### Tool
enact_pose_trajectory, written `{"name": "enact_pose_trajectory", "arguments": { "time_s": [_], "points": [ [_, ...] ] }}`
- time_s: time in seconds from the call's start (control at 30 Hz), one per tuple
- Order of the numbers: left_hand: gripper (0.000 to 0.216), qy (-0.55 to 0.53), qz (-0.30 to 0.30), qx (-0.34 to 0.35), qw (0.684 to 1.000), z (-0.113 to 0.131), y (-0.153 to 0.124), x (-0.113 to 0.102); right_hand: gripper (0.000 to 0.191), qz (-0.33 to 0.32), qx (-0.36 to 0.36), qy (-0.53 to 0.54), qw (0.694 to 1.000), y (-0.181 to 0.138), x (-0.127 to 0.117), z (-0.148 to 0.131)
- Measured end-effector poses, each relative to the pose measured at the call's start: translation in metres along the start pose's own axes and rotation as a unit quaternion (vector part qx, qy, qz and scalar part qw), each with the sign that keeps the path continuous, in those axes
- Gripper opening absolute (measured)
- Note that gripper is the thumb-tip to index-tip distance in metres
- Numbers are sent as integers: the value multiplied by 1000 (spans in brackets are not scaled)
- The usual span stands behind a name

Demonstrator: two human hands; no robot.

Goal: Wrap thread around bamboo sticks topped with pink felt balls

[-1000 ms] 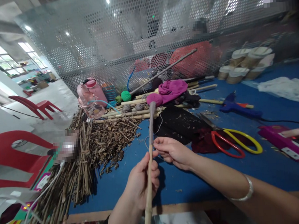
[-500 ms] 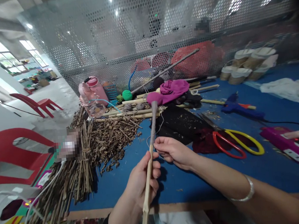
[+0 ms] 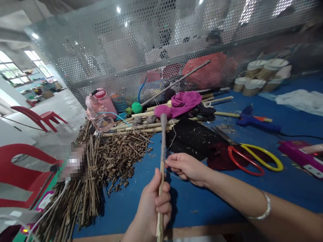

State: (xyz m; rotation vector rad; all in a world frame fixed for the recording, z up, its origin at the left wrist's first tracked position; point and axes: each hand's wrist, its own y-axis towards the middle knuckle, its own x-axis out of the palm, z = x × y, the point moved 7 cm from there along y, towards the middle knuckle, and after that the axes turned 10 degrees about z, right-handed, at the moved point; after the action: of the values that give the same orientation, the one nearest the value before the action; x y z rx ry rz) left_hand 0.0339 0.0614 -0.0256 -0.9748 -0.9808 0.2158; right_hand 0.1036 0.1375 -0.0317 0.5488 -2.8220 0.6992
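My left hand [image 3: 157,200] is wrapped round a pale wooden stick [image 3: 163,178] that slants up and away from me. Grey wrapping [image 3: 163,135] covers its upper part, and at its far end is a round purple head [image 3: 162,111]. Thumb and fingertips of my right hand [image 3: 181,165] are pinched against the stick where the grey wrapping ends, just above my left hand. A thin grey thread [image 3: 174,133] loops beside the stick and runs to those fingertips. Black cloth [image 3: 190,139] lies beyond my right hand.
Scissors [image 3: 252,159] with red and yellow handles lie right, near a blue glue gun [image 3: 254,120] and purple power strip [image 3: 309,158]. Dried plant stalks [image 3: 86,189] cover the left side. Sticks and a pink bottle [image 3: 106,102] are behind, before a perforated metal screen [image 3: 134,45].
My left hand has slid slightly down the stick, away from the wrapping's end. My right fingertips stay pinched beside the stick. The view has shifted a little.
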Motion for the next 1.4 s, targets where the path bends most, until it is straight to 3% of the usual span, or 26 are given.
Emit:
{"name": "enact_pose_trajectory", "arguments": {
  "time_s": [0.13, 0.27, 0.43, 0.7, 0.83, 0.9, 1.0, 1.1, 1.13, 1.23, 1.3, 1.37, 1.4],
  "points": [
    [10, 55, 39, 84, 994, 5, 3, -5, 33, -2, -5, 18, 1000, 3, -2, -1],
    [19, 119, 37, 145, 982, 7, 4, -7, 31, -47, -2, 26, 999, 1, 7, 0],
    [23, 69, 15, 83, 994, 1, 2, -5, 32, -64, 5, 20, 998, -6, 13, 3],
    [35, -57, -65, -47, 995, -4, -8, 10, 25, -79, 75, 102, 989, -11, 22, 9],
    [22, -72, -91, -71, 991, -7, -16, 11, 23, -129, 97, 150, 976, -17, 30, 11],
    [13, -20, -92, -42, 995, -7, -15, 9, 23, -144, 99, 166, 971, -18, 32, 12],
    [20, 107, -66, 71, 989, -2, -6, 2, 23, -109, 76, 165, 977, -14, 28, 12],
    [33, 252, -41, 148, 955, 2, -1, -7, 24, -66, 54, 154, 984, -9, 23, 11],
    [35, 330, -35, 186, 925, 6, -4, -9, 25, -64, 52, 150, 985, -8, 23, 10],
    [32, 545, 0, 312, 778, 30, -22, -10, 25, -71, 44, 124, 989, -8, 24, 8],
    [28, 575, 12, 408, 709, 52, -38, -1, 24, -63, 33, 105, 992, -8, 23, 6],
    [30, 547, 54, 474, 687, 75, -44, 11, 23, -53, 30, 92, 994, -9, 23, 6],
    [33, 521, 62, 486, 699, 83, -41, 18, 23, -47, 31, 86, 995, -9, 23, 7]
  ]
}}
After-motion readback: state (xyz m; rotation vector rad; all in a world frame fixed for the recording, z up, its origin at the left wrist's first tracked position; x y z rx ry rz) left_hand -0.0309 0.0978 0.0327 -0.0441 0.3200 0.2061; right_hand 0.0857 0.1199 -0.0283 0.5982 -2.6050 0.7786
